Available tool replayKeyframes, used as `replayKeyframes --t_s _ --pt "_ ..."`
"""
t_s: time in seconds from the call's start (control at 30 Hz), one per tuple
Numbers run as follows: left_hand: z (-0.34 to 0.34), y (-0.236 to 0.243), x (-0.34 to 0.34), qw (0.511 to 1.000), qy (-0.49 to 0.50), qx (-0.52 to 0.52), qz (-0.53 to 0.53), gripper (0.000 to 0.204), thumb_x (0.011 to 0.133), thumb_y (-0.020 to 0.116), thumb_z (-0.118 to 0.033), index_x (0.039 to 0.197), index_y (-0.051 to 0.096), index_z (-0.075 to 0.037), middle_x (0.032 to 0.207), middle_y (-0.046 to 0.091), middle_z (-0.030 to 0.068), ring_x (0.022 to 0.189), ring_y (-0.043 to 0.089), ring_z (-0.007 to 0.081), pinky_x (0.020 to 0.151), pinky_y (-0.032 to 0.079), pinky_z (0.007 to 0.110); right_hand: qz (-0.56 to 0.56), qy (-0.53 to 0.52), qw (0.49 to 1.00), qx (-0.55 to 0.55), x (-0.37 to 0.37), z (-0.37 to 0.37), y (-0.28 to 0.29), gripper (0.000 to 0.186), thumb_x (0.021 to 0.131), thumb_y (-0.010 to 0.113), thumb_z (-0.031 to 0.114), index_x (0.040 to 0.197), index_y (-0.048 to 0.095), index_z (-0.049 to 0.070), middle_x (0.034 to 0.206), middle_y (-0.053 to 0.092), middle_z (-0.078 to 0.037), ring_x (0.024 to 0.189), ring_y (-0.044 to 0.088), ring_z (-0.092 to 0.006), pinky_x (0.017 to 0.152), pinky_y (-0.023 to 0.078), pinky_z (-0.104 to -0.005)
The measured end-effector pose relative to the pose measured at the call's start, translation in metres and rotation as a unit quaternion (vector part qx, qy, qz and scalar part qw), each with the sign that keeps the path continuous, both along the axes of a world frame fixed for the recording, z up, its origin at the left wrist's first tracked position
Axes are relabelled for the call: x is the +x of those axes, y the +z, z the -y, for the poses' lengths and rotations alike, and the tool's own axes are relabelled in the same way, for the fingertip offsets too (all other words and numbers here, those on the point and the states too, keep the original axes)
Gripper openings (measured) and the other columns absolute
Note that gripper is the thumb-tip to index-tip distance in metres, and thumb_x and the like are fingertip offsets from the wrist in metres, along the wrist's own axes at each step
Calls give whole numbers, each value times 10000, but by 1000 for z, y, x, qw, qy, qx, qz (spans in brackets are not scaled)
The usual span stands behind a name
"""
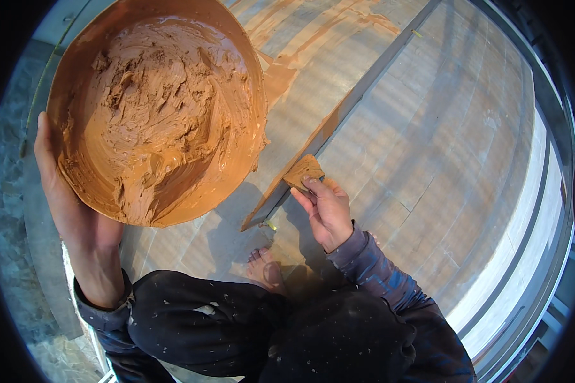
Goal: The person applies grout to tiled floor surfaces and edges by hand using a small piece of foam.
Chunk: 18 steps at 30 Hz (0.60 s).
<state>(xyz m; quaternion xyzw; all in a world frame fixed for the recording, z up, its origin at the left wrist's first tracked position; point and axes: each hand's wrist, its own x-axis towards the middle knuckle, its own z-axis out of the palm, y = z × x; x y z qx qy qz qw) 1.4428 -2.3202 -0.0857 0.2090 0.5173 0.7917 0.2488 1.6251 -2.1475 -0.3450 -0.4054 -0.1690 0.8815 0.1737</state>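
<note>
My left hand (64, 198) supports a wide round bowl (70, 102) from its left side and underneath, fingers wrapped round it. Thick, wet orange-brown paste (166, 96) fills much of the bowl and smears its wall. In my right hand (328, 214), a small flat scraper (302, 172) caked with the same paste is pinched between thumb and fingers. The scraper meets a long, narrow grey strip (368, 86) that runs diagonally across the tiled floor. Paste coats the near part of this strip along its left edge.
Floor tiles (421, 172) spread to the right of the strip. Orange-brown smears (281, 76) streak the tiles beyond the bowl. A bare foot (265, 269) stands near the strip's close end, beside a small yellowish bit (269, 225). A white ledge (517, 236) curves along the right.
</note>
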Motion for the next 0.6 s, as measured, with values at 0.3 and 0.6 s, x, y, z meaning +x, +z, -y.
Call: replayKeyframes --t_s 0.3,0.6 --pt "-29 39 -6 999 28 -16 6 517 1125 464 -453 1430 558 -47 1397 647 105 1236 646 228 1085 516 391 -70 -50 994 62 8 -65 64 140 997 657 21 1116 600 -25 1109 725 -131 1022 730 -225 933 631 -396" --pt "-142 22 81 983 159 -87 -8 554 1127 449 -470 1496 509 -60 1481 576 104 1335 574 243 1143 469 419 10 -38 999 19 166 -218 -20 159 1019 652 71 1164 685 13 1121 728 -69 1028 706 -156 896 587 -310"
